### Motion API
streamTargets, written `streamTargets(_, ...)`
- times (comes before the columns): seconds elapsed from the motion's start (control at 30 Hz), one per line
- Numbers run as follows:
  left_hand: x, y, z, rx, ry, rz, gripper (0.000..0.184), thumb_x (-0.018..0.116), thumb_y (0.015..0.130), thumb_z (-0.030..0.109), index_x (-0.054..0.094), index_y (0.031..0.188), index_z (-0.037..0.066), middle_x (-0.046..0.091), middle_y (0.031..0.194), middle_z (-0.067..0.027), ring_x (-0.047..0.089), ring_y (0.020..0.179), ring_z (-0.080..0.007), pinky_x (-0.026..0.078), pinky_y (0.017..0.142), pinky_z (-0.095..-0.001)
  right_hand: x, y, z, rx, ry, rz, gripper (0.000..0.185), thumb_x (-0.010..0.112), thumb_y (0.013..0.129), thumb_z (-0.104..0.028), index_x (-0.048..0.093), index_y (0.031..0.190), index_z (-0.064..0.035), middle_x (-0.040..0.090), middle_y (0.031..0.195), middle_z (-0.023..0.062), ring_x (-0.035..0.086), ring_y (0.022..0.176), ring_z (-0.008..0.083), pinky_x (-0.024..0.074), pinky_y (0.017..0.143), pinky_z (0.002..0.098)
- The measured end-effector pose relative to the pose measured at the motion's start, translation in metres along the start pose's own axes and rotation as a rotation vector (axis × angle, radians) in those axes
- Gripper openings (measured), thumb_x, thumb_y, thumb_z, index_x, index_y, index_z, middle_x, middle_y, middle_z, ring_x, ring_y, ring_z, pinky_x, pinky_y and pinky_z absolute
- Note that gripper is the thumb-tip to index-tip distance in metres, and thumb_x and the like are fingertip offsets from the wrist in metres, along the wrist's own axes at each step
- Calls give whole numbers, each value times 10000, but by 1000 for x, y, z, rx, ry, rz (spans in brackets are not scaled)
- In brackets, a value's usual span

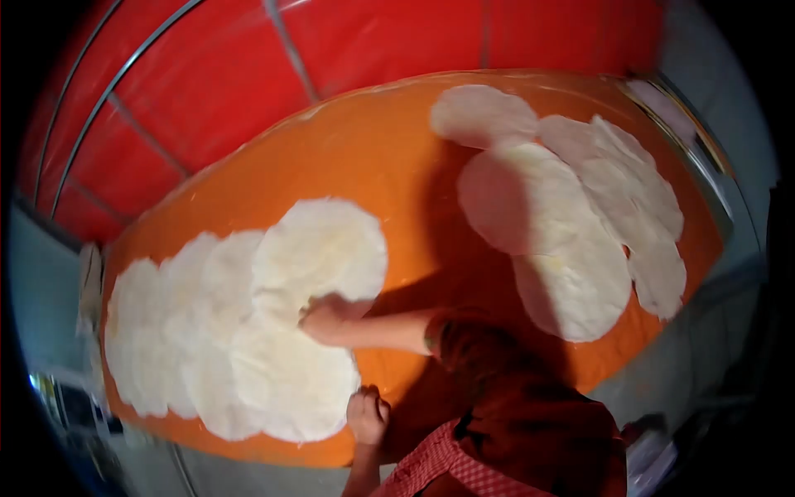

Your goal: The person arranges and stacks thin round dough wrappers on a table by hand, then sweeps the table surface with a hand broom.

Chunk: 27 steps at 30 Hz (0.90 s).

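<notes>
Orange table [356, 149] carries lapped left sheets [211, 331] and looser, uneven right sheets [571, 290]; right hand [325, 320] and left hand [367, 416] curl, grasp unclear.

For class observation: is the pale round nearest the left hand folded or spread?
Spread: the pale round lies flat, its curved edge beside the left hand.

The light is uneven, apparently coming from the bottom of the frame, since a broad soft shadow stretches upward across the orange cloth [373, 149] right of centre. It dims part of the pale rounds [571, 248] there, while those at left glow almost washed out. Faint glare marks the red wall [381, 41]. Black vignetting and fisheye bending ring the view; both hands [325, 321] look soft, and the lower right sinks into murk
</notes>
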State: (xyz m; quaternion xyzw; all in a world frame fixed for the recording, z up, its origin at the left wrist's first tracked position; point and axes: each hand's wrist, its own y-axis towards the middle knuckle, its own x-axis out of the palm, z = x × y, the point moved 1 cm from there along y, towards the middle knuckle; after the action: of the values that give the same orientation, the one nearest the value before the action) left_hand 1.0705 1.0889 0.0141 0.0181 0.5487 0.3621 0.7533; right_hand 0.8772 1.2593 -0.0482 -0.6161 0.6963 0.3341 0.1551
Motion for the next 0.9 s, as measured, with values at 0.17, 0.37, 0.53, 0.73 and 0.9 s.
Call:
streamTargets(0.17,4,-8,-1,12,5,-50,172,598,723,24,568,892,34,585,886,-175,554,779,-370,464,696,-459,-71,-27,-54,38,-92,-38,133,604,731,-226,598,694,-99,612,845,67,585,842,233,484,665,381)
streamTargets(0.37,10,-11,-3,46,18,2,184,592,712,15,564,894,31,594,882,-168,559,785,-372,465,694,-446,-170,-51,37,92,-161,421,118,678,722,-195,664,635,-117,610,593,59,592,593,279,471,572,399)
streamTargets(0.53,7,-1,8,62,40,17,171,560,706,-24,540,864,38,602,856,-158,556,734,-354,458,666,-442,-391,-134,142,389,-86,927,68,650,731,-137,659,673,-104,621,646,86,582,581,236,451,537,354)
streamTargets(0.73,14,1,2,-23,212,-180,128,579,740,-19,547,844,47,597,801,-154,545,677,-356,432,591,-446,-496,-204,278,838,-163,1152,122,609,776,-152,630,671,-92,604,638,77,571,574,208,440,522,335)
streamTargets(0.9,15,-25,-9,-231,229,-407,253,599,899,142,572,1127,35,612,968,-219,581,884,-358,463,779,-514,-511,-212,327,865,-39,1095,167,576,813,-164,607,670,-82,590,631,69,561,568,185,431,510,319)
